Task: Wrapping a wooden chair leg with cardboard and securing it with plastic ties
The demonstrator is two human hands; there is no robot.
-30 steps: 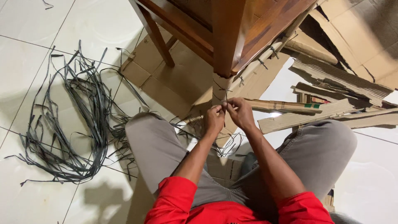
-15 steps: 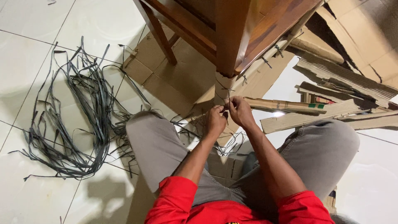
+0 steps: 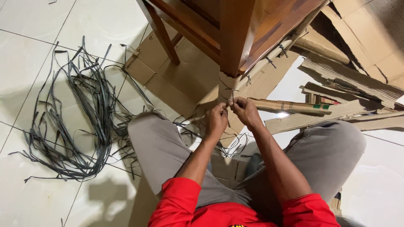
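Note:
I sit on the floor in grey trousers and red sleeves. My left hand [image 3: 216, 120] and my right hand [image 3: 245, 111] meet, fingers pinched on a thin black strap [image 3: 232, 97] that runs around a cardboard-wrapped leg [image 3: 227, 86] of a brown wooden piece of furniture [image 3: 235, 33]. Other black ties [image 3: 283, 51] bind cardboard around a wooden rail to the upper right. Loose strap ends [image 3: 229, 147] trail below my hands.
A big tangle of black straps [image 3: 80, 113] lies on the white tiled floor at the left. Flat cardboard [image 3: 168, 80] lies under the furniture. Corrugated cardboard strips and sheets [image 3: 345, 84] pile up at the right, along with a rolled cardboard piece [image 3: 290, 106].
Both hands have stayed at the wrapped leg, shifting a little up and right on the strap. The view has drifted slightly.

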